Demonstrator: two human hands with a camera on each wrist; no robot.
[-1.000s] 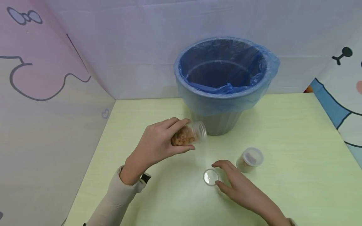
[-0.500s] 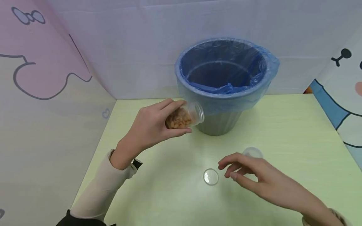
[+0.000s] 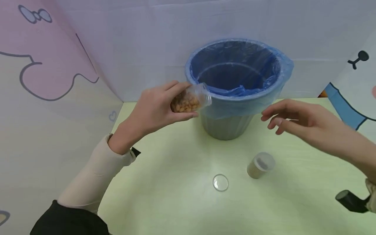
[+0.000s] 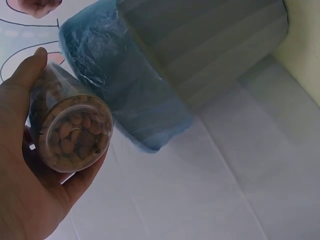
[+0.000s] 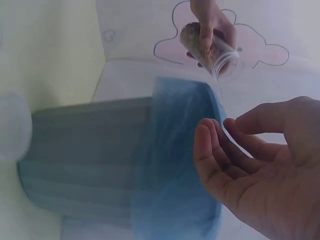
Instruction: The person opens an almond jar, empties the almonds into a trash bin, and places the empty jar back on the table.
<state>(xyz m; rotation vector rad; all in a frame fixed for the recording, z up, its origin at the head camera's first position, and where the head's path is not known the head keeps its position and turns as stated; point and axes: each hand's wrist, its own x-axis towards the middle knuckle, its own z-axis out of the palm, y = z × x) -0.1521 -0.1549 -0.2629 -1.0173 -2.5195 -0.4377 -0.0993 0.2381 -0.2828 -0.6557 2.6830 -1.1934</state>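
My left hand grips a clear screw-neck jar partly filled with brownish nuts. The jar lies nearly on its side, its uncovered mouth pointing right at the near left rim of a bin. In the left wrist view the nuts show through the jar's base, and the blue liner is just beyond. To the right of the bin, my right hand hangs in the air with loosely bent fingers and holds nothing. Its thumb and fingertips are apart in the right wrist view.
On the pale green table lie a small clear round disc and, to its right, an upright capped tub. The bin stands near the back wall. A black device sits at my right wrist.
My left hand has raised the jar from table height toward the bin's rim. My right hand has left the clear disc, moving up and right to beside the bin.
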